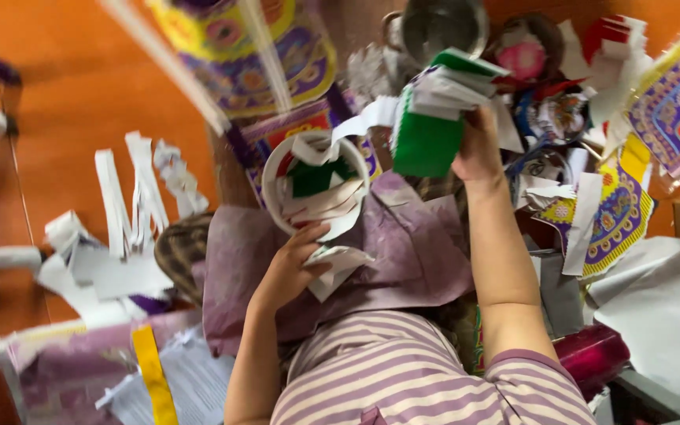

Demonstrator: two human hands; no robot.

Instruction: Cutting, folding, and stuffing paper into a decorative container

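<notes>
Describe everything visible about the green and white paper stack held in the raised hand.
The paper stack is a thick bundle of folded sheets, bright green on its broad face, with white layers and a green top edge fanning out above. It looks like thin craft paper. It is held upright and slightly tilted in the right hand, which grips its right side. It hangs above the purple paper sheet, apart from the white ring-shaped paper piece that the left hand holds.

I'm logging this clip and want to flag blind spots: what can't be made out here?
- Head view: left hand fingertips, tucked behind the white paper ring.
- Right hand fingers, hidden by the green and white paper stack.
- Shiny metal bowl, cut off by the top edge.
- Yellow-purple printed sheet, blurred.
</notes>
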